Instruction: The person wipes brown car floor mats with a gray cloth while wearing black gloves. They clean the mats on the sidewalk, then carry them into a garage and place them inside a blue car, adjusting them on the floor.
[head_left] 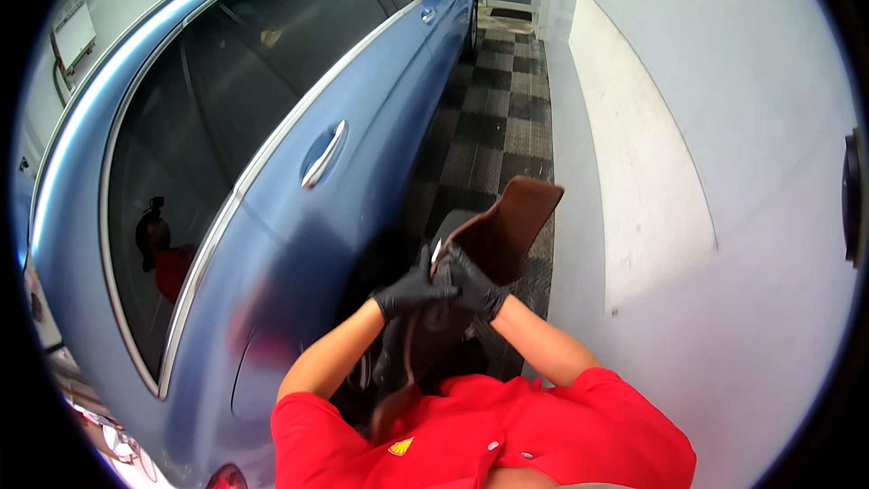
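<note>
**Floor Mat Held Beside Car Door**

A brown floor mat point(493, 235) is gripped at chest height between a blue car point(299, 217) and a white wall point(724, 217), above the checkered floor point(507, 118). Its long axis is run diagonally: the upper end is pointed up and to the right, away from the body, and the lower end is hung toward the red shirt point(507, 435). The left hand point(412, 290) and right hand point(475, 285), both in black gloves, are closed on the mat's middle, touching each other.

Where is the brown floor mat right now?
In the head view, the brown floor mat is held up at centre by both gloved hands, left hand and right hand, just right of the blue car, above the checkered floor.
</note>
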Demonstrator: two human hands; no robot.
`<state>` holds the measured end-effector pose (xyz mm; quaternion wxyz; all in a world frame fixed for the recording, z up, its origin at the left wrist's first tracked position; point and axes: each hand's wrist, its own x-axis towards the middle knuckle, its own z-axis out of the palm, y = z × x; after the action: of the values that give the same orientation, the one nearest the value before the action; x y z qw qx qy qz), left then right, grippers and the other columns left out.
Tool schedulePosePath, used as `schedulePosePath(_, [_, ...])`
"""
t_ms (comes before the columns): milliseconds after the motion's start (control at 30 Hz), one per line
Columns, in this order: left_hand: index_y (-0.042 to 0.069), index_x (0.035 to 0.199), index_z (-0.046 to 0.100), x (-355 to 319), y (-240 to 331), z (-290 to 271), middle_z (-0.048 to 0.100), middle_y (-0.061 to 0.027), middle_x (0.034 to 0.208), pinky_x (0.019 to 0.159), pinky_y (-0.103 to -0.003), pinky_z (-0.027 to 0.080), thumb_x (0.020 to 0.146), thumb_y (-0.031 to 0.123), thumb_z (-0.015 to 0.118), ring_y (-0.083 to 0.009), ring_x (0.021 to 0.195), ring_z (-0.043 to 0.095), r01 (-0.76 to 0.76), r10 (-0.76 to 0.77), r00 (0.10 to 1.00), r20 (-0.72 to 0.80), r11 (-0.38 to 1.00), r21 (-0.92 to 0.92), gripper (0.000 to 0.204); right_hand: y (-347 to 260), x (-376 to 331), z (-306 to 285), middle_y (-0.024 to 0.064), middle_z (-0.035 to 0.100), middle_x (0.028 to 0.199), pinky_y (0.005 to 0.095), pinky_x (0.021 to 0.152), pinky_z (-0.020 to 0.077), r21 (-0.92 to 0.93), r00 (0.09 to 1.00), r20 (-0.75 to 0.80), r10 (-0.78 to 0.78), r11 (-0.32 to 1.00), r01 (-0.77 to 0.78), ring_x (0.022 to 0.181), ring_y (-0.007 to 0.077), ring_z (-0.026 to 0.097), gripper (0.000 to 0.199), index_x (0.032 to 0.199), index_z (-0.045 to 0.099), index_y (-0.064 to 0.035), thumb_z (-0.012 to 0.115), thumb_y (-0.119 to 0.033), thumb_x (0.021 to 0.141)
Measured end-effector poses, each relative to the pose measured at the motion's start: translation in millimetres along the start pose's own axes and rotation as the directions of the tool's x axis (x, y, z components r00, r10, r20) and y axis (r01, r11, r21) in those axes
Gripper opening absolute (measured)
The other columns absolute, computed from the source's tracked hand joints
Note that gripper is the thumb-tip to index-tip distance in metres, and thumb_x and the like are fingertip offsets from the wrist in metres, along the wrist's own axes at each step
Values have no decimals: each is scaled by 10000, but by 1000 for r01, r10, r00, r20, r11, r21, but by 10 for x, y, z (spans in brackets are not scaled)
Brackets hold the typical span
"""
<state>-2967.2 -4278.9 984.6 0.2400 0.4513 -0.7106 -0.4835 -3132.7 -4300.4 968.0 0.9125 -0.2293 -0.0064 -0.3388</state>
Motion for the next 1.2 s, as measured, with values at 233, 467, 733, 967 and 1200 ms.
schedulePosePath(233, [-71,1377,-86,1530,82,-443,519,-323,1118,913,-329,417,717,341,686,-363,946,597,525,-549,836,25,811,257,1096,-1137,671,-760,-51,542,680,206,541,435,213,835,-305,458,887,-409,581,69,506,424,840,537,-131,369,-512,921])
schedulePosePath(467, [-100,1363,121,2721,-738,-469,609,-219,998,727,-390,486,755,439,626,-356,842,614,557,-454,784,-424,815,156,957,-2411,1658,-1250,45,639,914,320,753,471,70,590,-429,684,677,-733,818,188,574,425,1046,582,-88,451,-467,904])
schedulePosePath(733, [-48,1362,232,3943,503,-518,563,-207,1109,757,-338,493,687,353,759,-268,902,614,601,-682,448,-578,708,-370,946,-5923,4008,-1829,79,646,786,300,693,477,-943,919,-20,394,299,-149,753,136,586,354,924,639,-19,535,-355,887])
schedulePosePath(967, [-8,1335,320,4914,683,-527,614,-218,932,675,-401,496,652,489,740,-347,817,618,787,-705,321,-632,570,-237,943,-7473,6478,-3233,158,357,1375,400,868,449,-570,975,6,-221,-802,-178,1034,317,534,590,1289,409,-54,554,-127,722])
schedulePosePath(1200, [21,1287,404,5272,596,-158,566,-230,1005,706,-437,495,654,412,740,-374,858,593,851,-526,369,-766,523,51,817,-7547,7676,-4163,103,654,965,380,756,493,-606,981,-45,-186,-776,-175,894,271,632,410,1096,613,-185,651,-352,723])
